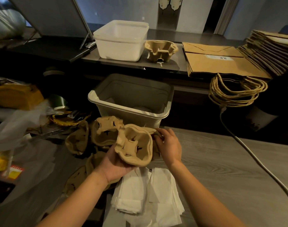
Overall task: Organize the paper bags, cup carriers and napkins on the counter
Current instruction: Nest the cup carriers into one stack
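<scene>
Our left hand (114,164) grasps tan moulded-pulp cup carrier (135,145) from beneath; our right hand (169,145) pinches its right rim. Nearby, white folded napkins (148,194) on grey wood-grain counter (221,161).

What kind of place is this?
Likely a café or takeaway service counter, judging by the packaging supplies: a pulp cup carrier in the left hand with more beside it, stacked handled paper bags, and white napkins.

Dim, warm light; deep shadows, wide-angle edge warping, blurred left side.
</scene>
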Demonstrator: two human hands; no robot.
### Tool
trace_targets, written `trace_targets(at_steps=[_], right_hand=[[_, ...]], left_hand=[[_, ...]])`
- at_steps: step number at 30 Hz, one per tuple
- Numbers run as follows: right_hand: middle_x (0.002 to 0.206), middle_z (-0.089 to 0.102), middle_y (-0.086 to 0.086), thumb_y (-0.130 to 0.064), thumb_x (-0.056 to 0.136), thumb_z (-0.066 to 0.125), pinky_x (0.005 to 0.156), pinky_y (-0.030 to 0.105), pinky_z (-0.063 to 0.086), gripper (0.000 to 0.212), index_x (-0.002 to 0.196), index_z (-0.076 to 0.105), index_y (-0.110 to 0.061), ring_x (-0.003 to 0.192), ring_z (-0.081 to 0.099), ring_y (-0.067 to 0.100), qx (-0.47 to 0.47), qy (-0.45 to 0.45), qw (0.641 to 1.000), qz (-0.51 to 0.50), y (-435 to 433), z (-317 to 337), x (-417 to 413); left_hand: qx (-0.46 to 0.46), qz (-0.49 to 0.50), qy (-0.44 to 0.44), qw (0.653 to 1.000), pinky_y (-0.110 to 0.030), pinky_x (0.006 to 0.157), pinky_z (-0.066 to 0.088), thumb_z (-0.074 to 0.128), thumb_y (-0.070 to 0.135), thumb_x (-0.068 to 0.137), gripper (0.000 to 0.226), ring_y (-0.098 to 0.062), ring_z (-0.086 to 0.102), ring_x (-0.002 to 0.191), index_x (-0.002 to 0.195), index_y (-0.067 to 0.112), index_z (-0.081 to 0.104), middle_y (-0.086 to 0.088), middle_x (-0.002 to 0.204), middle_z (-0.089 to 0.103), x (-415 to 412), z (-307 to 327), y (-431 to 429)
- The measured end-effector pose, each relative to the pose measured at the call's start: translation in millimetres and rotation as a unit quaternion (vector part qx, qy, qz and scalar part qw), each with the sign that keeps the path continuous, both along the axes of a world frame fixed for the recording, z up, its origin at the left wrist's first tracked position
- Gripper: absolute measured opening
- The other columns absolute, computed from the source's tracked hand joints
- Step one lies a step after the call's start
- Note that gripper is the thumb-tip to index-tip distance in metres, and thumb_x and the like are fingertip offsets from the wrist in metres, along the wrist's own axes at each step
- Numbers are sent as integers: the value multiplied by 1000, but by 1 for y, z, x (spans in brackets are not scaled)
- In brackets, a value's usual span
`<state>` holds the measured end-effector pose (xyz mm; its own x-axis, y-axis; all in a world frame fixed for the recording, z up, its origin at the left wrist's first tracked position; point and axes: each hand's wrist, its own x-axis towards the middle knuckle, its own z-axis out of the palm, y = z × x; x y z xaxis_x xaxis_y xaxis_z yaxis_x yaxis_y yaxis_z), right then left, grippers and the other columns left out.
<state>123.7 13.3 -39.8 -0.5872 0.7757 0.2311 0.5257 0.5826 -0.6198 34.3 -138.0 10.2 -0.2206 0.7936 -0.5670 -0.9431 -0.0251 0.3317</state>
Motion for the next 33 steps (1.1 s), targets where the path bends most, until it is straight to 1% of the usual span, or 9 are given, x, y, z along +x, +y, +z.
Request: trace_targets(at_steps=[3,9,15,19,22,25,28,31,33], right_hand=[[103,59,-6,-32,91,58,69,25,46,23,110,64,-21,88,52,7,-55,22,998,-18,3,4,1],[95,62,-1,-21,91,59,76,34,55,9,98,57,-26,90,60,17,-211,211,953,-42,5,17,21],[89,57,-8,-14,92,57,66,11,46,10,99,54,-21,82,55,3,-170,293,936,-100,10,35,34],[86,56,-9,-14,93,55,67,12,46,9,101,54,-19,80,55,3,-174,336,917,-128,17,54,36],[84,59,-4,-13,92,54,61,17,44,10,101,54,-17,74,55,6,-208,334,908,-144,21,68,36],[86,62,0,-13,92,52,57,21,44,16,108,53,-17,71,57,10,-294,297,900,-127,17,78,35],[86,63,2,-16,92,52,58,26,44,16,107,56,-22,72,58,15,-392,222,892,-48,3,84,32],[76,57,3,-15,92,49,51,21,41,12,96,60,-16,65,52,12,-430,167,887,1,-15,81,27],[75,55,1,-16,92,48,50,18,40,12,92,59,-14,64,51,10,-420,112,901,11,-23,76,23]], left_hand=[[38,12,-29,999,-64,68,48,95,16,11,76,-48,64,88,81,-3,75,-31,96,67,2,-6,-1],[105,-12,-29,994,-61,83,44,95,31,22,81,-46,63,96,96,4,75,-26,112,64,-1,-14,-9],[106,23,-23,994,-53,67,56,96,24,21,73,-40,69,82,88,4,76,-21,102,68,1,-17,-3],[74,71,-75,992,-55,56,55,75,35,59,55,-44,67,76,102,1,67,-27,96,68,7,-15,2],[69,95,-97,988,-57,51,53,87,23,51,52,-46,65,80,91,-5,69,-29,91,67,10,-9,4],[16,149,-80,985,-49,51,55,48,38,91,36,-39,55,89,96,5,61,-22,95,63,10,-14,9],[19,143,-14,989,-45,69,50,37,38,95,36,-35,55,90,96,13,61,-17,93,66,14,-13,13],[12,137,31,990,-39,56,57,35,40,96,36,-34,55,86,91,16,61,-15,76,71,17,-7,13],[0,151,27,988,-40,64,52,38,43,94,34,-33,54,84,89,17,61,-14,84,67,17,-5,14]])
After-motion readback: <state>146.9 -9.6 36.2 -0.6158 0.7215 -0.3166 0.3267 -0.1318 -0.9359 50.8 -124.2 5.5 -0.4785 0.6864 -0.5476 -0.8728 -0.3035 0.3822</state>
